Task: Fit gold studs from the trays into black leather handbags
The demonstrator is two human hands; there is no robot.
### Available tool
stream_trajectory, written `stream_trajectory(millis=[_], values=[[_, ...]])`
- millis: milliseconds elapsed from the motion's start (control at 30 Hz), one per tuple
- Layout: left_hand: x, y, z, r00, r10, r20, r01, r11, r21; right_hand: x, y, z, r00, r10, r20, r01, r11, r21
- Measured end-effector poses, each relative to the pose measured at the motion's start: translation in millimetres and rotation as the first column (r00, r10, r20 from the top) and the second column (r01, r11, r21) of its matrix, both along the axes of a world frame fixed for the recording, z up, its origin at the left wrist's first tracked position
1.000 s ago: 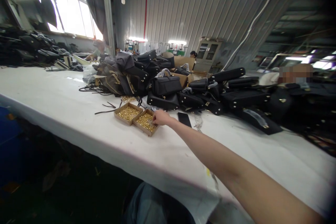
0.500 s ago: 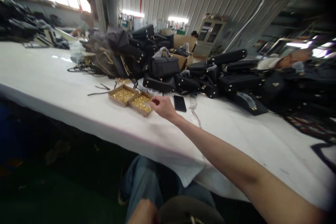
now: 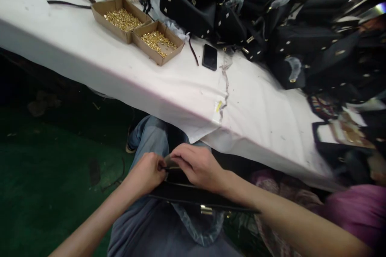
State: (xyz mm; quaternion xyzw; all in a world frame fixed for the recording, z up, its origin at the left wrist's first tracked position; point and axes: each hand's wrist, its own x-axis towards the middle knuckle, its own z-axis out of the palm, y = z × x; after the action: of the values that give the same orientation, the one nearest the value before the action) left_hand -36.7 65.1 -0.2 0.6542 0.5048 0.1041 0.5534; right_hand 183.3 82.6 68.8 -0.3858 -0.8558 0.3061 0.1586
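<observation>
A black bag (image 3: pixel 208 200) lies across my lap, its plastic-wrapped handle (image 3: pixel 197 233) hanging toward me and a gold clasp on its edge. My left hand (image 3: pixel 152 172) is closed on the bag's dark edge at its left end. Beside it, my right hand (image 3: pixel 196 164) has its fingers pressed together over the bag's opening; whatever is between them is too small to make out. On the white table stand two cardboard trays, the left tray (image 3: pixel 113 28) and the right tray (image 3: pixel 163 58), both holding small gold metal pieces.
A black phone (image 3: pixel 209 57) lies right of the trays. Black bags (image 3: pixel 193 12) are piled along the table's far side. Dark strips (image 3: pixel 69 3) lie at the left. Purple clothing (image 3: pixel 358 213) of another person shows at the lower right.
The view has tilted down. My right hand has moved from the right tray to the bag on my lap, beside my left hand. More of the bag and my left arm now shows.
</observation>
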Motion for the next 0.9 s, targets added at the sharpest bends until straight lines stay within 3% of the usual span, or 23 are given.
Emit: stream_trajectory(millis=[167, 333, 433, 633, 800, 900], values=[[4, -4, 4.2, 0.997, -0.038, 0.063, 0.036, 0.999, 0.032, 1, -34, -12.2, 0.981, 0.102, 0.164, -0.089, 0.992, -0.086], [6, 2, 1.3, 0.997, -0.056, 0.055, 0.051, 0.996, 0.073, 0, -29, -22.0, 0.973, 0.13, 0.191, -0.095, 0.979, -0.179], [4, -1, 0.2, 0.998, -0.041, 0.041, 0.038, 0.997, 0.069, 0, -22, -25.3, 0.987, 0.061, 0.15, -0.017, 0.96, -0.279], [3, -31, -1.5, 0.994, 0.111, 0.004, -0.111, 0.993, 0.035, -4, -23, -24.3, 0.972, -0.201, 0.125, 0.236, 0.801, -0.549], [2, -44, 1.6, 0.988, 0.152, 0.003, -0.152, 0.986, 0.064, -6, -19, -28.6, 0.958, -0.229, 0.172, 0.284, 0.682, -0.674], [4, -54, 3.7, 0.989, 0.15, 0.012, -0.151, 0.985, 0.089, -7, -18, -32.4, 0.956, -0.219, 0.195, 0.292, 0.654, -0.697]])
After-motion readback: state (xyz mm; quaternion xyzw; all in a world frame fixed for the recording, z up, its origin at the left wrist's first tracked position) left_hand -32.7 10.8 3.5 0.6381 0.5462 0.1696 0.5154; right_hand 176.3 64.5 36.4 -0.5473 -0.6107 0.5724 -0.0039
